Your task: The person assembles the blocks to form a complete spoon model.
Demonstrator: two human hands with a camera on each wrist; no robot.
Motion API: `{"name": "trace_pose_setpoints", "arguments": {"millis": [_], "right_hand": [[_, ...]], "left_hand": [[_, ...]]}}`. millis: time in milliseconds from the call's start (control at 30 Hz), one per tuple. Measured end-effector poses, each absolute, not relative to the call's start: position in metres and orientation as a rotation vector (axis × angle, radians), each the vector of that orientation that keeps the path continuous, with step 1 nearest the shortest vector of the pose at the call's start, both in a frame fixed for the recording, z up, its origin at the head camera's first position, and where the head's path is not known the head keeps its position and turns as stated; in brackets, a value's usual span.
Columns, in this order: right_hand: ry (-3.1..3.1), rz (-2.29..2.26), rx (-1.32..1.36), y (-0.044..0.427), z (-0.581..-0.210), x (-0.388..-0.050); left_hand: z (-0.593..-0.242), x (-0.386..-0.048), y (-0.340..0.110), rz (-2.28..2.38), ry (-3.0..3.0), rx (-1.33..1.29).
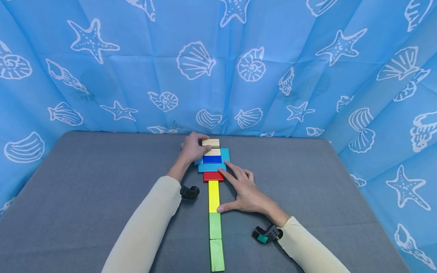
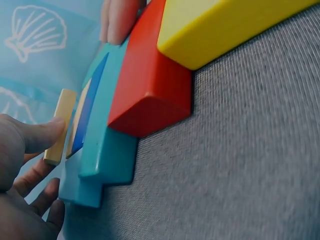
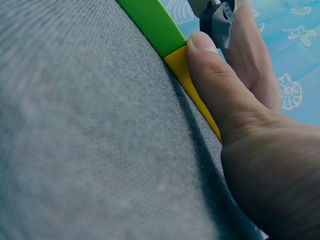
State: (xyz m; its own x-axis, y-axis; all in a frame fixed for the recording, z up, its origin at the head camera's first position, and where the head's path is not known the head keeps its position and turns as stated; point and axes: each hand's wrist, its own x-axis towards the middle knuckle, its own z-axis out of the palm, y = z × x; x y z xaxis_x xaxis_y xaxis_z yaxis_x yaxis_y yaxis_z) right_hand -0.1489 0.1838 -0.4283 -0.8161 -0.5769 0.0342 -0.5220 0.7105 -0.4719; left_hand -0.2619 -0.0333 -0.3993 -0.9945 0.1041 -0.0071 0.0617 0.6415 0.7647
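Observation:
At the far end of a row of blocks, my left hand (image 1: 193,148) pinches a plain wooden block (image 1: 211,143) between thumb and fingers. In the left wrist view that wooden block (image 2: 64,117) stands slightly apart from a second wooden block (image 1: 213,152) beside a dark blue block (image 1: 212,159). Light blue blocks (image 1: 209,168) lie around these. My right hand (image 1: 246,193) is spread along the row's right side, fingertips at the light blue blocks and thumb against the yellow block (image 1: 213,195). Between them sits a red block (image 1: 213,176).
Two green blocks (image 1: 215,225) continue the row toward me, end to end after the yellow one. The grey table (image 1: 102,204) reaches back to a blue shell-print curtain (image 1: 136,76) close behind the row's far end. Wrist cameras (image 1: 268,234) are strapped to both wrists.

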Motion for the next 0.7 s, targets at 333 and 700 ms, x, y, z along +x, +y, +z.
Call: {"name": "trace_pose_setpoints", "arguments": {"millis": [333, 700], "right_hand": [[2.797, -0.711, -0.884, 0.1837, -0.4285, -0.1496], [2.796, -0.714, -0.873, 0.1827, -0.4286, -0.1491]], "left_hand": [[-0.4054, -0.2636, -0.0288, 1.232, 2.799, 0.123], [-0.4063, -0.2589, -0.0385, 1.263, 2.808, 0.166]]}}
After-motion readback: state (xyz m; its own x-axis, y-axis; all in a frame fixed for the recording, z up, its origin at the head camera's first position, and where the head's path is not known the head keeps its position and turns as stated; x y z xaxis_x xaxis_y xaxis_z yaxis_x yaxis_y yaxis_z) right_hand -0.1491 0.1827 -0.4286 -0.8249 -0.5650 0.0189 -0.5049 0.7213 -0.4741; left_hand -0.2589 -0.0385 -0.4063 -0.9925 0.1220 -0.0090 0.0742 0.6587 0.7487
